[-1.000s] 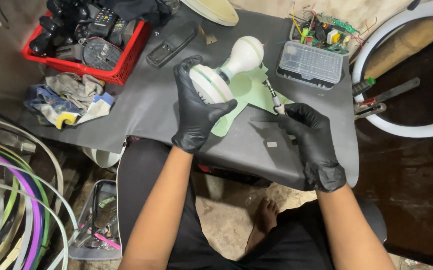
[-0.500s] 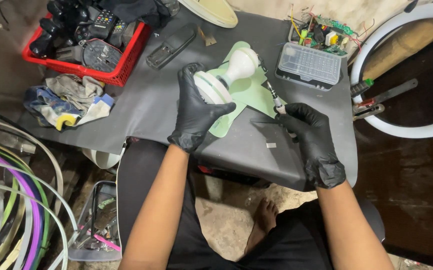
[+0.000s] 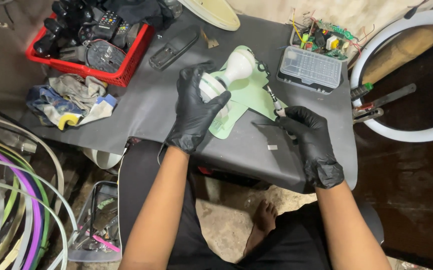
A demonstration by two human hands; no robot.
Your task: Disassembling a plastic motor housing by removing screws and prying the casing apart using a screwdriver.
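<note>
A person's two hands in black gloves work at a dark table [image 3: 141, 107] seen from above: the left hand [image 3: 196, 107], near the centre, is wrapped around the wide end of a white bulb [image 3: 231, 70] that lies on a pale green mat [image 3: 249, 90], its narrow base pointing toward one o'clock. The right hand [image 3: 309, 135], at four o'clock from the bulb, pinches a slim screwdriver [image 3: 275, 100] whose tip points up toward the mat. At ten o'clock sits a red basket [image 3: 121, 75] of dark gadgets, below it crumpled rags [image 3: 71, 97], and at one o'clock a clear plastic parts box [image 3: 310, 67] with a circuit board [image 3: 326, 37] behind it.
</note>
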